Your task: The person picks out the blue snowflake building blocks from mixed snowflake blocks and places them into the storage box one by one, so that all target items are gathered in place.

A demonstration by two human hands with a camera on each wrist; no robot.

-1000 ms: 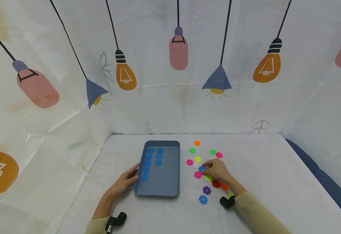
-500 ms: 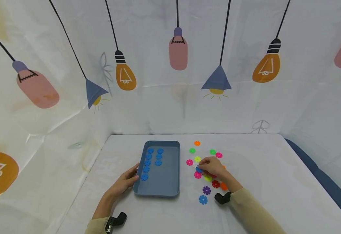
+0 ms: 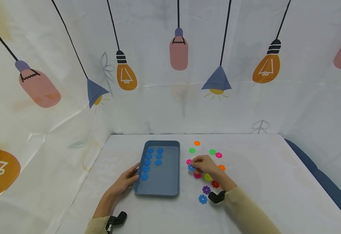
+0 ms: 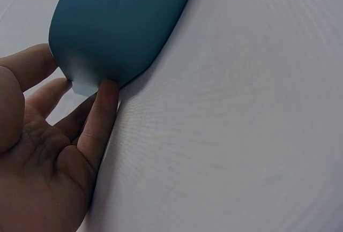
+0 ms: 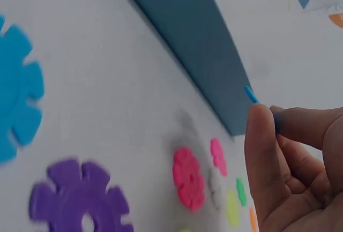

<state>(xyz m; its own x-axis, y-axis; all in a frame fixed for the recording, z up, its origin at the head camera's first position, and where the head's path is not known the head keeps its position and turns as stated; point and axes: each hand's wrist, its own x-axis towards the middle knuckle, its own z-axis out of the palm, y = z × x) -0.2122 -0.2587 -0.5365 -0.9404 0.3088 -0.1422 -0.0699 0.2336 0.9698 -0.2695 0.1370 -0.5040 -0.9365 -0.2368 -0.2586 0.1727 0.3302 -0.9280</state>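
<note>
right hand [image 3: 206,164] pinching a blue disc [image 3: 191,167], just right of the tray [image 3: 170,182] | left hand [image 3: 125,181] relaxed, fingers touching tray's near-left corner | loose discs [image 3: 206,190] on surface under the right hand

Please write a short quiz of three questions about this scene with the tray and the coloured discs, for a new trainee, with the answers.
1. True or false: the right hand pinches a blue disc.
2. What does the left hand touch?
3. How many blue discs lie in the tray? A) three B) eight C) twelve

Key:
1. True; the pinch also shows in the right wrist view.
2. The tray's near left corner; its fingers rest against the wall.
3. B
</note>
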